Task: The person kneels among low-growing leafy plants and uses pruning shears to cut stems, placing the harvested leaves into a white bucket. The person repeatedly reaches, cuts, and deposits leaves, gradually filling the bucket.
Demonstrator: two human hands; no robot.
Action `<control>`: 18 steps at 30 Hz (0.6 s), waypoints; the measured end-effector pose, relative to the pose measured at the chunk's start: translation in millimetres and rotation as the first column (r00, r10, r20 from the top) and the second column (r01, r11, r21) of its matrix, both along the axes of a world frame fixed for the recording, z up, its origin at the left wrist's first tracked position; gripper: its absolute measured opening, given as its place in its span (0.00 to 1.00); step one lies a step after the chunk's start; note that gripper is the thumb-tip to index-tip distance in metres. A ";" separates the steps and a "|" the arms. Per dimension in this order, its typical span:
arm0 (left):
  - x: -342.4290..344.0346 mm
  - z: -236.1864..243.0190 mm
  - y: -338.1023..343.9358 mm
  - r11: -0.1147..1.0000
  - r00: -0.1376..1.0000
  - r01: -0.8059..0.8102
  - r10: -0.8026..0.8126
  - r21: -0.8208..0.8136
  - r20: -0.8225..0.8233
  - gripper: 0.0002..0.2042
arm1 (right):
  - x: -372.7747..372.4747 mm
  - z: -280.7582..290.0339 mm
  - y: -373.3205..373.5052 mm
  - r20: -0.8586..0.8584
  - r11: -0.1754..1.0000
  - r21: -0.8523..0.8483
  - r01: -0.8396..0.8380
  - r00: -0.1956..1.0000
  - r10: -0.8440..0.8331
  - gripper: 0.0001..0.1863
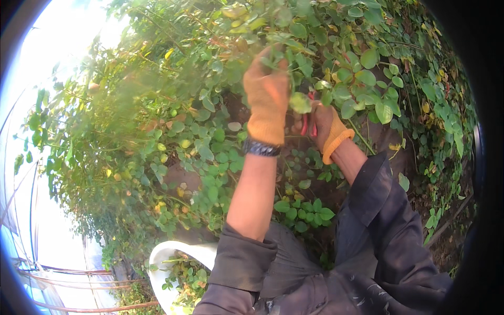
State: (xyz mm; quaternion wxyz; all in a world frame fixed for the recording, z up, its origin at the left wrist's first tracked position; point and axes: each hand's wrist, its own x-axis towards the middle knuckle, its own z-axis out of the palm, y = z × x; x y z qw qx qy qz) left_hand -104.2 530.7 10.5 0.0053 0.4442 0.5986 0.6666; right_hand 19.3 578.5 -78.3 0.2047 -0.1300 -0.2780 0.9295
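Red-handled cutters (314,129): in the right hand (325,121), before the bush (202,126); probably stiff and light, best taken by both handles.
Right hand: orange-gloved, fingers curled around those handles.
Left hand (266,81): orange-gloved, up in the foliage; fingertips hidden, so I cannot tell what it grips.
Leafy shoot (300,103): between the hands; likely springy with tender leaves, better held by its stem.
White tub (156,258): lower left, leafy sprigs (190,286) within its curved rim.

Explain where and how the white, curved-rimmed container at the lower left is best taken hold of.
Probably by the far-left rim, coming from outside on the left: the white, curved-rimmed container shows a bare, curving edge there, while green leafy stems fill its middle and the dark fabric left sleeve hides its right side.
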 end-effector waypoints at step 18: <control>3.8 -26.7 -79.5 0.964 0.964 -0.265 0.265 -0.001 -0.036 0.13 | 94.2 8.8 -68.0 -0.136 0.983 -0.184 0.020 0.990 -0.046 0.25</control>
